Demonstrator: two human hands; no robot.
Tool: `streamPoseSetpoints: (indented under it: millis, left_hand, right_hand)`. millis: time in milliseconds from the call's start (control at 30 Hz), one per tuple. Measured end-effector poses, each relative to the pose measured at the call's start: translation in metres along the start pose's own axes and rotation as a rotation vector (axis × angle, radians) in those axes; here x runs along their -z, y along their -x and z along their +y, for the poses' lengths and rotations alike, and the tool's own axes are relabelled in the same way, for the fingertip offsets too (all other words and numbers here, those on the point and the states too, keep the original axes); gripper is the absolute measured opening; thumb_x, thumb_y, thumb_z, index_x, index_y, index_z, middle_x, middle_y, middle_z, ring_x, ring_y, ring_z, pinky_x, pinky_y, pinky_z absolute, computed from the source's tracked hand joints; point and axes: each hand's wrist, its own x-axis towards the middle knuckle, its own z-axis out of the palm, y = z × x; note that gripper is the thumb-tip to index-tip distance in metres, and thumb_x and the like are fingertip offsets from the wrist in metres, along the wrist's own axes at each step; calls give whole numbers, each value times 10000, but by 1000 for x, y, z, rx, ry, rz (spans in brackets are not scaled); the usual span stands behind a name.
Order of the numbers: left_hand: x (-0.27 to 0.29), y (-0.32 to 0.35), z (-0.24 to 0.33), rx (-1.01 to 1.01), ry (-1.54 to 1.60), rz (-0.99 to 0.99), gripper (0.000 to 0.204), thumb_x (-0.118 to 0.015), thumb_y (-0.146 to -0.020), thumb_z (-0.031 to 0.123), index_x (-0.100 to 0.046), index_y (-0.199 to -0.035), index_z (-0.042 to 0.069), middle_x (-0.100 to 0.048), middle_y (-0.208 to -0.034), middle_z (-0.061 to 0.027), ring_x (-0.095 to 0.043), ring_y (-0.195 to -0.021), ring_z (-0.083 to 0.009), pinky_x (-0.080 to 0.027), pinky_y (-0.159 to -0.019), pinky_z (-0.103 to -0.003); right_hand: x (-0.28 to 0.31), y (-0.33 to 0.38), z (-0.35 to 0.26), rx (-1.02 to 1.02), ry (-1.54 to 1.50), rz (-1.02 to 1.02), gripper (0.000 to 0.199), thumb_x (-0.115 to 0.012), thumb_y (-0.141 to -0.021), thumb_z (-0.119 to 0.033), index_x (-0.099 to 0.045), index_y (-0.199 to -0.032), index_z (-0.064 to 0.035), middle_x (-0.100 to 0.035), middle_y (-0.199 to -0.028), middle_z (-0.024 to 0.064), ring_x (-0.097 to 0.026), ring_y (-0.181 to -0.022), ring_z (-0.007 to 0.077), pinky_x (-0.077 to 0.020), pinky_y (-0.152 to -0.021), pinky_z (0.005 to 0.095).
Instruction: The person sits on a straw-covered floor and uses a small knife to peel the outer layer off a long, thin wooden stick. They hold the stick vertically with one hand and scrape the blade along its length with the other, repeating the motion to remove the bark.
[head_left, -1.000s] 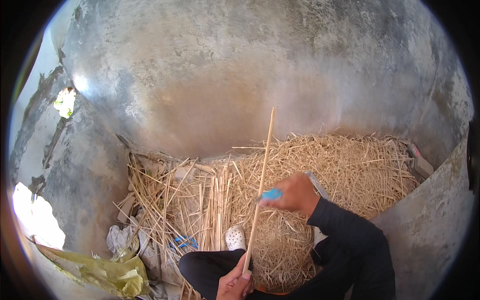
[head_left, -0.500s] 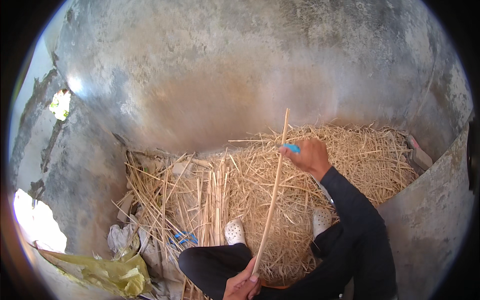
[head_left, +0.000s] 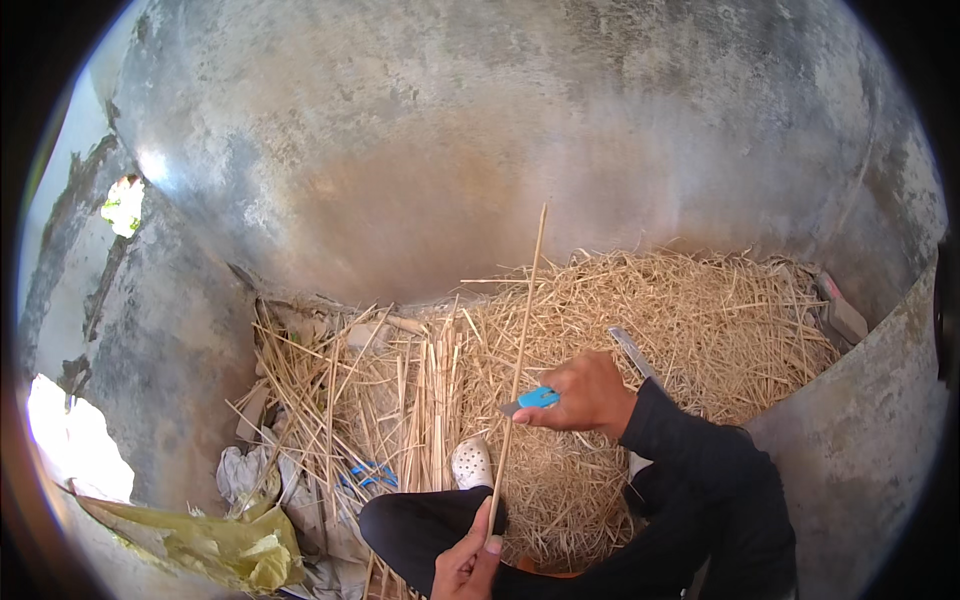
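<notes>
Just right of the white clog (head_left: pixel 472 463), a slim, pale stick (head_left: pixel 522 345) runs past the shoe and well beyond it. Its lower end is pinched between thumb and fingers of the left hand (head_left: pixel 467 568), nearer the person than the clog, so the grip takes only that end and nearly all the length is free; the butt is hidden in the fingers, and the hand is cut off below. The long axis points away from the person, far tip leaning slightly right, toward the wall (head_left: pixel 480 140). Beyond and right of the clog, the right hand (head_left: pixel 588 393) is closed round a blue-handled knife (head_left: pixel 538 397), covering part of the handle; the blade points left at the stick, though I can't tell whether it touches. Farther right of the clog spreads a heap of shavings (head_left: pixel 700 320); left of it lie split strips (head_left: pixel 435 400) and a blue object (head_left: pixel 370 475) I can't make out.
</notes>
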Motion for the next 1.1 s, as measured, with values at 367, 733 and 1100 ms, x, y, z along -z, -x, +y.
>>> streamPoseSetpoints:
  millis: [367, 733, 1100]
  left_hand:
    - [5, 0, -6, 35, -35, -93, 558, -548, -963, 261, -388, -1374, -81, -512, -1328, -129, -414, -1248, -158, -261, -1057, -270]
    - [-1, 10, -13, 68, -57, -172, 557, -519, -973, 341, -421, -1374, -32, -569, -1229, -107, -469, -1154, -152, -323, -1002, -262]
    - [21, 23, -61, 202, 181, -170, 531, -518, -973, 308, -400, -1413, 34, -543, -740, 1, -515, -652, -66, -430, -621, -228]
  right_hand:
    - [-3, -12, 29, -30, 194, 4, 758, -430, -768, -817, -560, -486, -125, -449, -391, 28, -468, -342, 183, -368, -359, 358]
    - [-2, -20, 145, -353, 363, 121, 822, -372, -764, -844, -528, -453, -99, -372, -372, 33, -381, -336, 201, -283, -364, 389]
    - [47, 30, 250, -1067, 107, 298, 886, -292, -845, -776, -643, -724, 29, -621, -691, 207, -597, -638, 332, -439, -672, 477]
